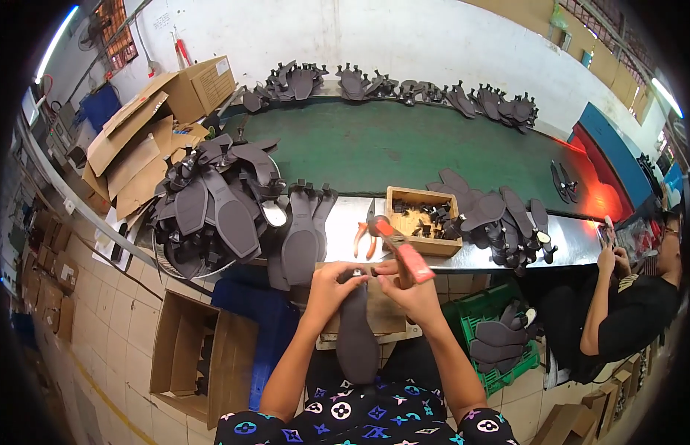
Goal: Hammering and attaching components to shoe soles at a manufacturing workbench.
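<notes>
While my left hand (332, 285) pinches the top end of a dark grey shoe sole (357, 334), my right hand (408, 285) is closed around the handle of a hammer (397, 248) with a red grip, and its fingers touch the same end of the sole. I see the sole lying flat on a small brown board (386, 311) just in front of me, its long end pointing at my lap. Past my hands there is a shiny metal table edge (478, 259), with orange pliers (365, 237) and a small wooden box (419, 211) of little dark parts on it. A big pile of soles (211, 200) fills the left side, and a smaller pile (501, 219) sits on the right, so I have only a narrow gap between them. Behind them runs a wide green belt (404, 144) with open room. Brown cardboard boxes (159, 111) stand at the far left. A green crate (501, 341) with soles sits low on my right.
</notes>
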{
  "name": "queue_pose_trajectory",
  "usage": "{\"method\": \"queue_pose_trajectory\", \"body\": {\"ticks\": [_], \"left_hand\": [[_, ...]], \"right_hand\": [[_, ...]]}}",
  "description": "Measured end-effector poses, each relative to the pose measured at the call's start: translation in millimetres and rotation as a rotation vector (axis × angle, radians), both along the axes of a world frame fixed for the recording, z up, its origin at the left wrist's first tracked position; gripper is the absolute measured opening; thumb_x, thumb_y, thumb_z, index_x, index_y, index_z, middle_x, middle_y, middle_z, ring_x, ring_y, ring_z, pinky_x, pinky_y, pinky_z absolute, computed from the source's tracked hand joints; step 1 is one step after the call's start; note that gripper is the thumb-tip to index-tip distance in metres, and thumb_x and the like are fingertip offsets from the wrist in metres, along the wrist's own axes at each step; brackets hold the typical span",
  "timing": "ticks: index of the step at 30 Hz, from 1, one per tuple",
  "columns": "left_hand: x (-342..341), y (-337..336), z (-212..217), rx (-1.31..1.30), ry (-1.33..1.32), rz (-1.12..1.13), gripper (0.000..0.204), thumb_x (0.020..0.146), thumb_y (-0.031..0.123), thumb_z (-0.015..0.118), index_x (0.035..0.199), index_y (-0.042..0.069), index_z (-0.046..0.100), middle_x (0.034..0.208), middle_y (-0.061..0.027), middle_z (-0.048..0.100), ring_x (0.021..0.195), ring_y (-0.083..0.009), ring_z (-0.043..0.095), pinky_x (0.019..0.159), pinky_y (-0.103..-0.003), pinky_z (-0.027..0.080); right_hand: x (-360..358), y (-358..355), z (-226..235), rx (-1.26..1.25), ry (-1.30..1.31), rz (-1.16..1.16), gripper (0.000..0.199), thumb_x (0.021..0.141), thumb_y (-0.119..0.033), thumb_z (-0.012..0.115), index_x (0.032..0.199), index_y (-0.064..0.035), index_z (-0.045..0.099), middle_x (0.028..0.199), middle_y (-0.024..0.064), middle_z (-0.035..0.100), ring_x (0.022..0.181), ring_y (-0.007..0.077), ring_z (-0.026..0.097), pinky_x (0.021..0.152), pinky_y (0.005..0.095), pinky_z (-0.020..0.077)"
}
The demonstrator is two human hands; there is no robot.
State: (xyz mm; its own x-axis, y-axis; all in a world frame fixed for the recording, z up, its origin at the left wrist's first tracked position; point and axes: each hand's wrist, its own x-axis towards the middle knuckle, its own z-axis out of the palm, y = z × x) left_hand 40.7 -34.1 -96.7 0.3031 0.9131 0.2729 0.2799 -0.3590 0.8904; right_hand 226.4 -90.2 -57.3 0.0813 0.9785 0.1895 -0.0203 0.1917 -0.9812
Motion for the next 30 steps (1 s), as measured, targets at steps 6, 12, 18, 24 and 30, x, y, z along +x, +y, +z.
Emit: {"method": "queue_pose_trajectory", "body": {"ticks": [6,12,18,24,30], "left_hand": [[1.6,-13.8,0.1,-0.118,-0.051,0.031,0.027,0.078,0.009,0.079,0.102,0.000,0.073,0.099,-0.0123,0.074,0.090,-0.0175,0.070,0.080,-0.030,0.053],[-4.7,-11.8,-3.6,-0.112,-0.017,0.016,0.029,0.077,0.008,0.078,0.104,-0.002,0.072,0.098,-0.0148,0.074,0.086,-0.0203,0.071,0.079,-0.030,0.054],[-7.5,-11.9,-5.8,-0.158,-0.050,-0.010,0.030,0.078,0.009,0.077,0.105,-0.002,0.071,0.097,-0.0154,0.073,0.085,-0.0211,0.071,0.079,-0.031,0.054],[-6.7,-12.5,-0.7,-0.115,-0.108,-0.059,0.024,0.077,0.004,0.077,0.099,-0.004,0.071,0.092,-0.0074,0.074,0.084,-0.0098,0.065,0.077,-0.027,0.052],[-13.5,-1.5,-1.3,-0.176,-0.099,-0.142,0.025,0.079,0.004,0.077,0.102,-0.003,0.073,0.097,-0.0081,0.074,0.091,-0.0101,0.065,0.082,-0.027,0.051]], "right_hand": [[5.1,19.0,-13.5,0.085,-0.387,0.132,0.028,0.085,-0.009,0.072,0.109,0.0038,0.066,0.096,0.0120,0.071,0.084,0.0164,0.067,0.074,0.0313,0.0517],[-3.0,16.3,-5.3,0.169,-0.506,0.154,0.023,0.081,-0.005,0.069,0.104,0.0007,0.067,0.090,0.0181,0.066,0.085,0.0375,0.063,0.076,0.0388,0.0501],[-4.9,12.7,-5.2,0.233,-0.628,0.067,0.023,0.076,0.001,0.068,0.098,0.0054,0.063,0.098,0.0188,0.067,0.087,0.0344,0.066,0.076,0.0358,0.0511],[-4.6,9.2,-0.8,0.254,-0.609,0.077,0.021,0.074,0.004,0.068,0.095,0.0052,0.064,0.098,0.0168,0.067,0.084,0.0349,0.065,0.076,0.0344,0.0509],[-18.2,-21.5,27.2,0.012,-0.446,-0.003,0.028,0.090,-0.010,0.070,0.115,0.0005,0.063,0.093,0.0157,0.066,0.081,0.0277,0.067,0.073,0.0359,0.0525]]}}
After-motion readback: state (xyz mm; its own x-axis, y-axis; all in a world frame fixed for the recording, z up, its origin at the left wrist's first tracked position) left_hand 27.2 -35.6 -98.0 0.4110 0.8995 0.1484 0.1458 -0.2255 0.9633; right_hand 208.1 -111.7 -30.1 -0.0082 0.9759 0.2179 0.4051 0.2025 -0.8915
